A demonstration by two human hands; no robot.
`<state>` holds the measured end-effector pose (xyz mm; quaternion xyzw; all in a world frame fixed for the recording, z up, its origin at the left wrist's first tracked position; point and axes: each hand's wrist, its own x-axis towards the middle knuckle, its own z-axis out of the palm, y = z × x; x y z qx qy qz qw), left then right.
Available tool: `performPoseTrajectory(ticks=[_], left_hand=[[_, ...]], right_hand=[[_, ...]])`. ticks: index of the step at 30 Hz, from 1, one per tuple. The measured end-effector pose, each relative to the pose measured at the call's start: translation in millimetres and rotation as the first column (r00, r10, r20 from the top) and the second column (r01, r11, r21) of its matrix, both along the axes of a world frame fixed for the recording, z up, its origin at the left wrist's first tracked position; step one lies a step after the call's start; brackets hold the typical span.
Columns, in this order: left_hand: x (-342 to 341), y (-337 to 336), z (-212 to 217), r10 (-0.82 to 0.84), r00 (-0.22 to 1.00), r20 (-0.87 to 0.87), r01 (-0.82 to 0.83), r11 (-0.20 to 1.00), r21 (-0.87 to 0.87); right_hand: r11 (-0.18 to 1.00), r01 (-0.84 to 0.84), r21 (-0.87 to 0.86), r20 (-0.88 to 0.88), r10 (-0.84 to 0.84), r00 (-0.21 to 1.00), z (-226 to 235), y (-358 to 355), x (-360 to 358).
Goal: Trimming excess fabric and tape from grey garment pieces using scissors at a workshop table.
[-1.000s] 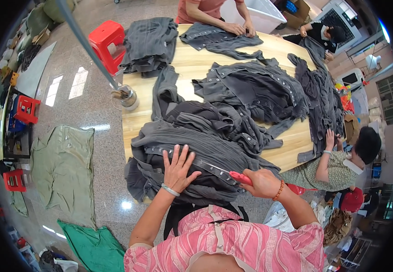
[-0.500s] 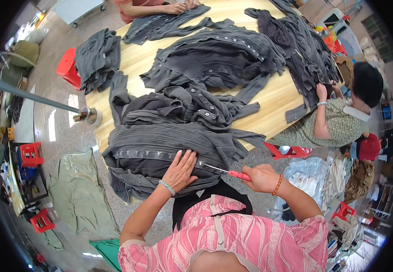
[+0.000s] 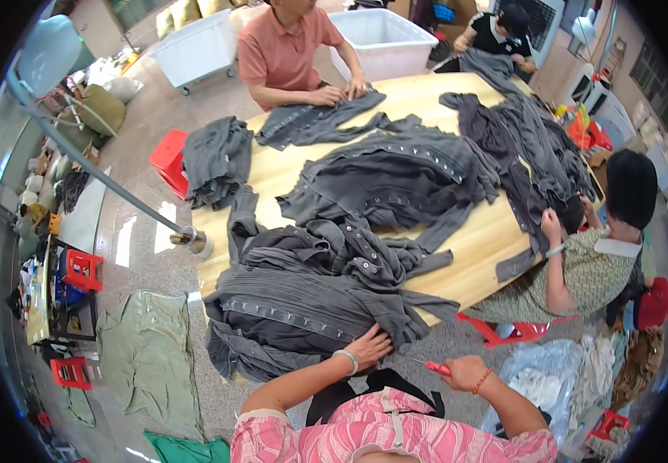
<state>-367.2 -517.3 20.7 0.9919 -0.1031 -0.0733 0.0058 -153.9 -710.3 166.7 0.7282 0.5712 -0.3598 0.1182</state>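
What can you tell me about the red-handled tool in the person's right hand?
The tool is small and slim, with a red handle that looks like plastic and a thin, pale metal tip. The right hand grips the handle end, and the tip points left toward the dark grey garment at the table's near edge, close to the left hand that presses on the cloth. Whether the tip touches the cloth cannot be told. Its exact kind is too small to make out.

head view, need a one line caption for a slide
Left hand pressing a dark grey ribbed garment at the edge of a wooden table, right hand holding a red-handled tool.
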Motion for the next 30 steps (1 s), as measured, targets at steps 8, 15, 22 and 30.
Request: performPoseTrajectory(ticks=[8, 15, 22, 30], left_hand=[[6.2, -10.0, 12.3, -0.047, 0.999, 0.027, 0.045, 0.995, 0.088], [-11.1, -14.6, 6.3, 0.105, 0.984, 0.145, -0.097, 0.993, -0.061], [-70.6, 36.7, 117.9, 0.792, 0.488, 0.367, -0.227, 0.521, -0.823], [-273.2, 185.5, 26.0, 0.757, -0.639, 0.136, -0.605, -0.386, -0.696]], right_hand=[[0.998, 0.032, -0.05, 0.073, -0.029, 0.997, 7.6, -8.7, 4.6], [0.997, 0.042, -0.066, -0.139, -0.051, 0.989, 24.3, 6.5, 0.9], [0.867, 0.391, 0.307, -0.163, -0.357, 0.92, 29.9, 19.9, -17.5], [0.834, 0.134, 0.535, -0.207, -0.024, 0.978, 40.4, 87.9, -94.1]])
